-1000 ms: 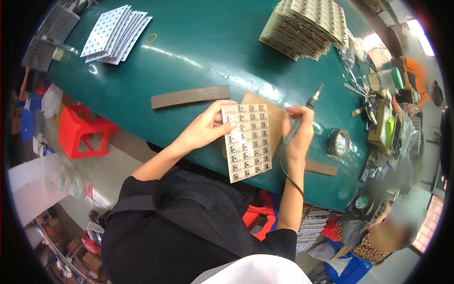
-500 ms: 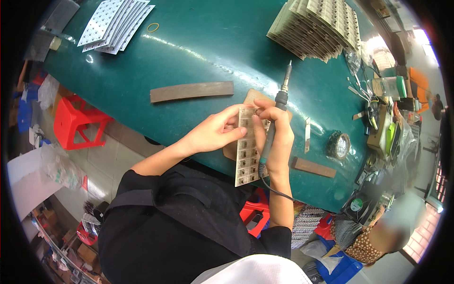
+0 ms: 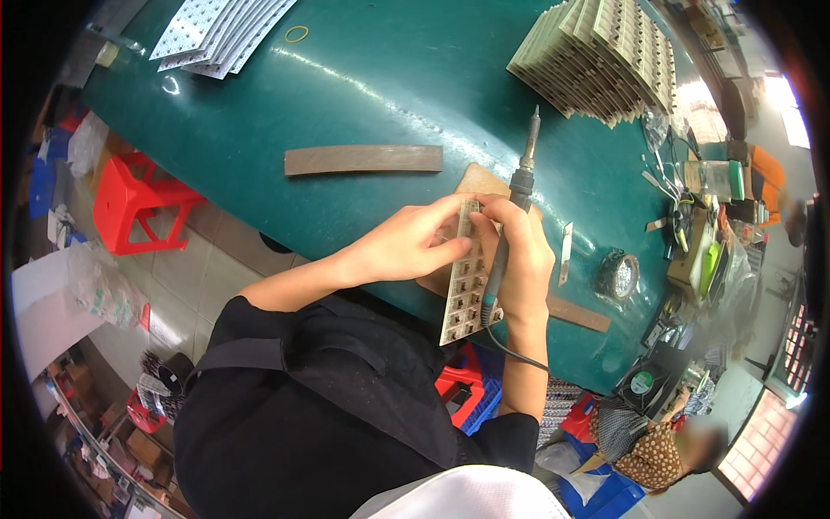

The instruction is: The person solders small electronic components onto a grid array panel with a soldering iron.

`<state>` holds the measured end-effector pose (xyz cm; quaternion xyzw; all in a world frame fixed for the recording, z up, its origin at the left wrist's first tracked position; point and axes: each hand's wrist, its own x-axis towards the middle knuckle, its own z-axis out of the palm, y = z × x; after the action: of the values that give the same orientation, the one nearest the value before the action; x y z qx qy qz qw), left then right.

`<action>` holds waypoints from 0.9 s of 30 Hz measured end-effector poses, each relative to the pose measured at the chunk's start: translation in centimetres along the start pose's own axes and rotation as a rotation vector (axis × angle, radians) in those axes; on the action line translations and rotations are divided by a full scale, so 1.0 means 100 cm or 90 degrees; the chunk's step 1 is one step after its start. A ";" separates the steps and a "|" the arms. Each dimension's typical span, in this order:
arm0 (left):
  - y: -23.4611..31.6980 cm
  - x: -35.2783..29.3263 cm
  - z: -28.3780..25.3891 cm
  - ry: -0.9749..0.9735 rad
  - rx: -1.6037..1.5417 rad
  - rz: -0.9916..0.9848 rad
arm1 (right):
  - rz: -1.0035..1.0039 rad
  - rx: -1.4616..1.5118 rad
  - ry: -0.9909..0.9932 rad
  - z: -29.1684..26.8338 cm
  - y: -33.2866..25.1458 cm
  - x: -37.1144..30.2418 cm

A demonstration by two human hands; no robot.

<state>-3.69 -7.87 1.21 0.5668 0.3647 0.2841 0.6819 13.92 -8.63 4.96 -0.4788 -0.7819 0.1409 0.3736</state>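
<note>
My left hand (image 3: 421, 240) grips the left edge of a pale circuit board panel (image 3: 464, 298), its thumb lying on the face that carries rows of small dark parts. The panel is tilted over the table's near edge. A soldering iron (image 3: 521, 179) lies in my right hand (image 3: 525, 259), its metal tip pointing away from me and its cord trailing down past my wrist. Fingers of that same hand also touch the panel's upper end; what they pinch there is too small to make out. Partly hidden beneath both hands is a tan board (image 3: 480, 179).
On the green table (image 3: 363, 104) lie a brown bar (image 3: 363, 160), a shorter bar (image 3: 577, 313), a thin blade (image 3: 565, 253) and a small round tin (image 3: 619, 274). Panel stacks (image 3: 605, 60) stand far right, white panels (image 3: 220, 35) far left. Another person (image 3: 661, 454) sits lower right.
The panel and both hands have shifted slightly right, and the panel is turned more edge-on. The whole view has also moved a little. Both hands keep their holds.
</note>
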 end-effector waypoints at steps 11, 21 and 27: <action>0.015 0.005 -0.005 -0.065 0.010 -0.055 | -0.021 -0.020 -0.125 -0.015 0.005 0.001; 0.008 0.016 0.001 0.063 0.087 0.141 | 0.078 0.108 0.014 -0.016 0.008 -0.004; 0.009 0.039 -0.007 0.075 0.220 0.459 | 0.086 0.155 0.063 -0.028 0.014 -0.015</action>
<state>-1.96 -4.18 1.33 0.7475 0.2233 0.4715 0.4111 17.28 -9.58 5.39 -0.4879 -0.7057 0.2358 0.4565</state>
